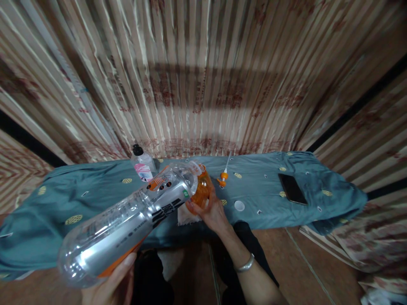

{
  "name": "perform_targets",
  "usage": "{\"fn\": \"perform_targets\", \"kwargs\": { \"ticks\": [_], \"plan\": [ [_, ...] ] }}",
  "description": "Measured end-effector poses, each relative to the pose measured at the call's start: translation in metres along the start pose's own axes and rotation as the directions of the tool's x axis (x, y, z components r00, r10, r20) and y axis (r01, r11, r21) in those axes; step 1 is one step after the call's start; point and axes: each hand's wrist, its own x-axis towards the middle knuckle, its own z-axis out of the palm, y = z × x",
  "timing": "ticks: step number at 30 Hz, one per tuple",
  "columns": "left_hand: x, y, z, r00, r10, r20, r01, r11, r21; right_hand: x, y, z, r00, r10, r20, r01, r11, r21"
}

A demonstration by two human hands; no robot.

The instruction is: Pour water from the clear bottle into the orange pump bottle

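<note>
A person's left hand clutched a large clear bottle, tilted with its neck at the mouth of an amber bottle, around which the right hand curled over the worktop. An orange pump lay to the amber bottle's right.

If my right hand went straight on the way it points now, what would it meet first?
With the orange bottle in its grip, your right hand would probably meet the neck end of the large bottle first, though depth is hard to judge here.
</note>
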Motion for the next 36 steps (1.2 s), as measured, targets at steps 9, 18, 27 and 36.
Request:
{"fn": "perform_targets", "kwargs": {
  "ticks": [9,18,27,36],
  "plan": [
    [0.000,0.002,0.002,0.999,0.019,0.033,-0.018,1.000,-0.018,0.000,-0.001,-0.003,1.000,0.003,0.016,-0.003,1.000,-0.016],
    [0.000,0.007,0.012,1.000,0.007,-0.017,-0.008,0.998,-0.055,0.001,-0.001,-0.004,1.000,-0.002,0.014,0.003,1.000,-0.020],
    [0.002,0.005,0.009,0.998,0.055,0.016,-0.054,0.996,-0.067,0.001,0.005,0.002,1.000,0.002,-0.019,-0.002,1.000,0.002],
    [-0.003,0.012,0.010,0.998,0.050,0.038,-0.047,0.997,-0.065,0.002,0.004,0.006,1.000,0.000,-0.016,0.000,1.000,-0.017]
  ]
}}
